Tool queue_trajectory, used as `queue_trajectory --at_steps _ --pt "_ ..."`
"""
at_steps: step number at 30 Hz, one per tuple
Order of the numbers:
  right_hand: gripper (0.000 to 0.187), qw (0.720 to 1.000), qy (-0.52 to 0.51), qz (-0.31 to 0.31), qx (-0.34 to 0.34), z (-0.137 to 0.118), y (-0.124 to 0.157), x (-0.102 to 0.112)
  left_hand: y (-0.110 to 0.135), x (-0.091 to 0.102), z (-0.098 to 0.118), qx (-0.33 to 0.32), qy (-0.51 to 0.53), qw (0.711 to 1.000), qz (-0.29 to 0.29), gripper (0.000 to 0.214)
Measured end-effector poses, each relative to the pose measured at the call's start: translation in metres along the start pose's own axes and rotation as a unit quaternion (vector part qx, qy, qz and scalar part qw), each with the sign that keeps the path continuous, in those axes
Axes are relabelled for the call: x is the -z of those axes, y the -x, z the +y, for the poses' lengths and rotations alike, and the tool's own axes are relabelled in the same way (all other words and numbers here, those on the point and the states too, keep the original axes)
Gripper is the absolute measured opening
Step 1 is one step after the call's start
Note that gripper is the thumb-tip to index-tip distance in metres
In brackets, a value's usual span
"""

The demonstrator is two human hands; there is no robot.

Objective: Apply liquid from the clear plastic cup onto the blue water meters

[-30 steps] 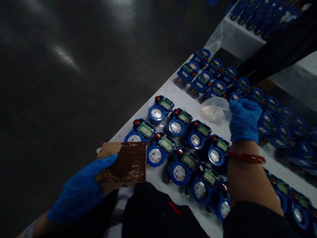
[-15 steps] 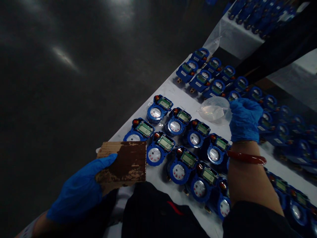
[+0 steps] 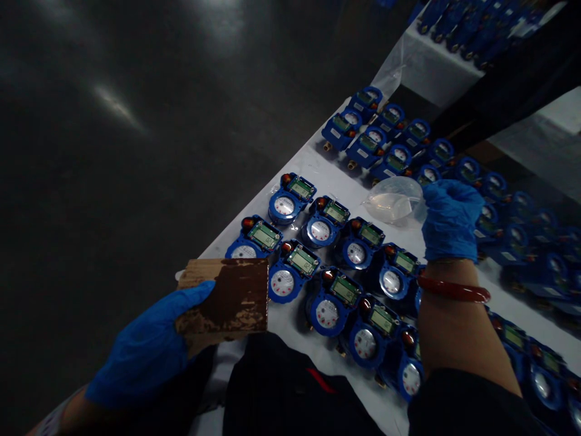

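Note:
My left hand (image 3: 145, 345), in a blue glove, grips a flat wooden board (image 3: 238, 297) at the lower left. Dark brown, glossy residue coats much of the board's top. My right hand (image 3: 449, 218), also gloved in blue, is closed on a translucent plastic cup (image 3: 394, 201) holding a pale, clear liquid. The cup's pointed lip faces left, over the white tabletop between two groups of blue water meters. Close to it stand a meter (image 3: 361, 242) and another meter (image 3: 288, 200), each with a round dial, a green circuit board with a display and an amber-brown blob.
More blue meters (image 3: 367, 145) stand in rows behind the cup and off to the right. Others fill a far table (image 3: 447, 57) at upper right. The white table's (image 3: 281, 172) left edge borders dark floor (image 3: 136, 151). A dark trouser-like shape (image 3: 508, 91) crosses the upper right.
My right hand and the cup have shifted very slightly to the right in the view. Both holds are the same, and the board looks still.

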State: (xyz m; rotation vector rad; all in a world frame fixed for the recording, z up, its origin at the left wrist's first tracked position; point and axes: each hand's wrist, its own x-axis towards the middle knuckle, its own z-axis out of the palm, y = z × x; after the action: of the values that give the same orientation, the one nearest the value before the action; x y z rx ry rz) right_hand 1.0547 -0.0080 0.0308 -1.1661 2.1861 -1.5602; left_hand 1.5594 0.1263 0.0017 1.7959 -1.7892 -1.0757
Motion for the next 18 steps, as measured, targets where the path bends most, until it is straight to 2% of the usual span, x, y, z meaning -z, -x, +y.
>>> queue_trajectory --at_steps 7,18 --pt "0.007 1.000 0.006 -0.001 0.010 0.000 0.000 0.004 -0.003 0.003 0.017 0.020 0.012 1.000 0.021 0.064" --pt "0.012 1.000 0.007 0.002 -0.003 0.001 0.001 0.005 -0.003 0.003 0.010 -0.008 -0.013 1.000 0.015 0.058"
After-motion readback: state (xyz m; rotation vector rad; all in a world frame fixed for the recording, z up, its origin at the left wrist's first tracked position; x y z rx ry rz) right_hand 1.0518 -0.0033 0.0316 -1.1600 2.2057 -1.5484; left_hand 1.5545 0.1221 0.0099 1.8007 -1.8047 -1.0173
